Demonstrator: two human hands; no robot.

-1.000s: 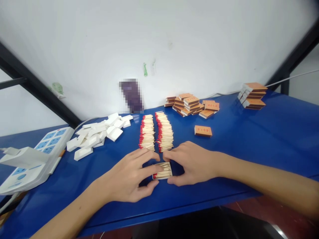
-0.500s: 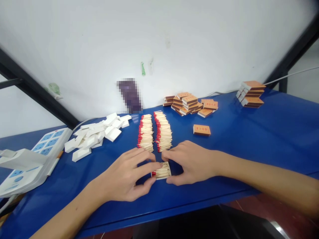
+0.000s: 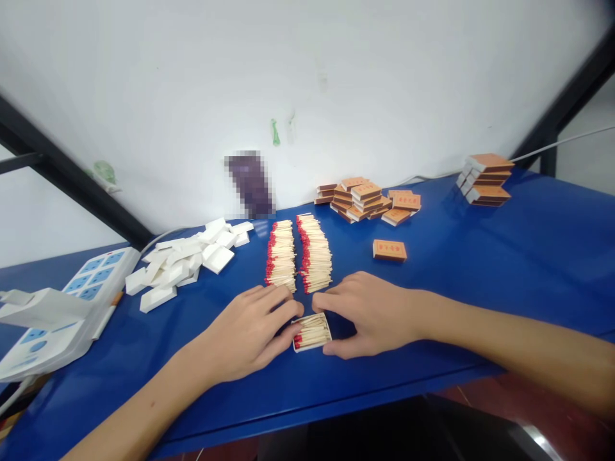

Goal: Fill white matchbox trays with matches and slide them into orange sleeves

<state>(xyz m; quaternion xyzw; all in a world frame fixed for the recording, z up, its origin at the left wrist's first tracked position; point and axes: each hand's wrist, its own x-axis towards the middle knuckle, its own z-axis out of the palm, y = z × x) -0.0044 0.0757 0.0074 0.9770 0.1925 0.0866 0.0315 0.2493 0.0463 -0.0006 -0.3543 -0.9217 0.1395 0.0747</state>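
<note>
1. The tray (image 3: 312,348) lay flat on the blue table (image 3: 230,413), near its front edge and between the two hands.
2. Matches (image 3: 314,331) lay along the tray, their red heads toward its left end.
3. The left hand (image 3: 257,330) was at that end, the thumb at the tray's edge and the bent fingers near the far left corner. Thumb and index stood a little apart; whether they gripped, I could not tell.
4. The right hand (image 3: 369,317) bracketed the other end, index curled by the far corner, thumb by the near one. The gap between them was wide; I could not tell whether they pressed on the tray.
5. Just beyond the hands, two rows of matches ran away toward the wall: the left row (image 3: 282,255) and the right row (image 3: 316,255), heads on the left.
6. White trays (image 3: 185,259) lay heaped left of the rows, near the power strip (image 3: 98,275).
7. To the right lay one orange box (image 3: 389,250), with a pile of boxes (image 3: 360,200) behind it and a stack (image 3: 487,179) farther right.
</note>
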